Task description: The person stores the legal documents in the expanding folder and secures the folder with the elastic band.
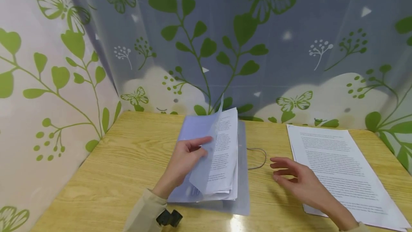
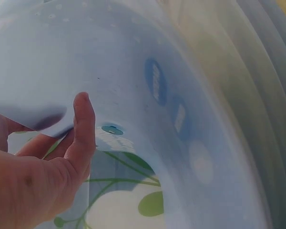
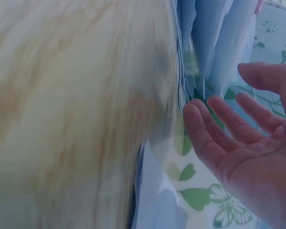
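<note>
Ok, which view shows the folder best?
The head view shows nearly the whole folder, with the left hand at its raised cover and papers inside. The left wrist view has part of the cover, close up; the right wrist view catches part of the folder side-on, past the right hand.

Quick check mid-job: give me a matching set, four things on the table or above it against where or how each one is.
Things:
1. Left hand
2. Right hand
3. Printed stack
4. Grey cord

Place or state:
A. Lying flat, text side up, at the far right of the table
B. Looped beside the folder's right edge
C. At the folder's lifted translucent cover
D. Holding nothing, fingers loosely bent

Pairs: 1-C, 2-D, 3-A, 4-B
</note>
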The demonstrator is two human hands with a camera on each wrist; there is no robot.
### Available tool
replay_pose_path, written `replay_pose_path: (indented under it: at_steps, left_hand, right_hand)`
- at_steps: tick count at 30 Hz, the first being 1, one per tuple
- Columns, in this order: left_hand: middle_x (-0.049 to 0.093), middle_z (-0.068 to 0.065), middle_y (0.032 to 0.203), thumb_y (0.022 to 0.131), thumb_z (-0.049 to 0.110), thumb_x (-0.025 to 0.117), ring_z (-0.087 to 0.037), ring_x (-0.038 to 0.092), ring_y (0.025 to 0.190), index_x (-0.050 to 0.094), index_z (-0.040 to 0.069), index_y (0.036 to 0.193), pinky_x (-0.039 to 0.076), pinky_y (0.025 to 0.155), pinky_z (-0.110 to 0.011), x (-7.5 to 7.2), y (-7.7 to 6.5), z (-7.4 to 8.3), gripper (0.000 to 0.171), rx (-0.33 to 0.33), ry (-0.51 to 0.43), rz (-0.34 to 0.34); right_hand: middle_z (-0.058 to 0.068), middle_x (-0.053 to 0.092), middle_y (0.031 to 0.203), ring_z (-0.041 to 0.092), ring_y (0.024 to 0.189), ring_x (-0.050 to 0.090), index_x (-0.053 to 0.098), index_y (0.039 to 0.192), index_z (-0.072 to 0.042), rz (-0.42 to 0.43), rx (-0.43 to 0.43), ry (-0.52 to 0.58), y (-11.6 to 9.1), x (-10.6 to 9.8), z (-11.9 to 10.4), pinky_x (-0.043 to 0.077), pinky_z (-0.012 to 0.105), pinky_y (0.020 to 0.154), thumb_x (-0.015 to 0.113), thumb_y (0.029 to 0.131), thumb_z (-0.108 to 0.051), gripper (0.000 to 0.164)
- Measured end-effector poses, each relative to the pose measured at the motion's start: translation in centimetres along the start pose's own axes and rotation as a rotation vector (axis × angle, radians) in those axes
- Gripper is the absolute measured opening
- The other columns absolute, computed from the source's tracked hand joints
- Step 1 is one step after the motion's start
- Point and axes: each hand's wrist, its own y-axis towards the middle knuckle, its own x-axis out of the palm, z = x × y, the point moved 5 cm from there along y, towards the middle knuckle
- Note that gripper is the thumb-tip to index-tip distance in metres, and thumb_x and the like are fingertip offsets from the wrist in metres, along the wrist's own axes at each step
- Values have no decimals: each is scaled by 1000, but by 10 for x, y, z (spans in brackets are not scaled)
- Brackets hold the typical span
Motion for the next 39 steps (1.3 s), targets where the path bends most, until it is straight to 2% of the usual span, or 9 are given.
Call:
replay_pose_path:
  at_steps: [7,13,18,27,34,39]
  left_hand:
    - [71,-13,130,83,-1,62,-17,56,98,75,7,123,47,74,-23,-1,-1,0,43,-8,-12,-4]
    - [71,-14,129,83,-2,62,-16,56,99,75,6,123,47,76,-23,-2,0,0,42,-12,-20,3]
    - [73,-14,126,82,-1,63,-16,55,98,75,6,122,47,74,-22,-3,-1,1,43,-14,-29,10]
    - [72,-14,127,82,-2,63,-17,55,103,76,6,122,47,75,-22,-5,0,2,42,-3,-58,11]
    - [72,-12,130,83,-1,62,-20,54,115,76,7,122,46,82,-23,-7,0,2,42,-13,-82,20]
    - [72,-11,129,84,-2,62,-20,53,117,76,7,122,45,83,-24,-10,-1,3,42,-18,-92,28]
  right_hand:
    - [14,71,126,10,105,71,61,136,-7,44,35,-106,-5,-10,4,58,24,79,70,96,-15,42]
    - [13,72,124,3,101,70,63,134,-10,92,22,-202,-9,-22,9,58,23,74,72,95,-15,40]
    - [14,73,123,3,97,71,64,133,-11,130,10,-270,-13,-33,15,59,23,73,75,92,-14,42]
    - [15,74,118,-11,91,65,67,128,-12,211,24,-356,-22,-56,25,57,20,71,78,88,-13,41]
    - [20,72,118,-20,90,59,67,129,-12,242,86,-390,-32,-75,38,54,12,70,80,88,-18,43]
    - [23,72,117,-22,87,57,66,129,-9,261,113,-410,-40,-86,47,50,7,68,80,88,-18,44]
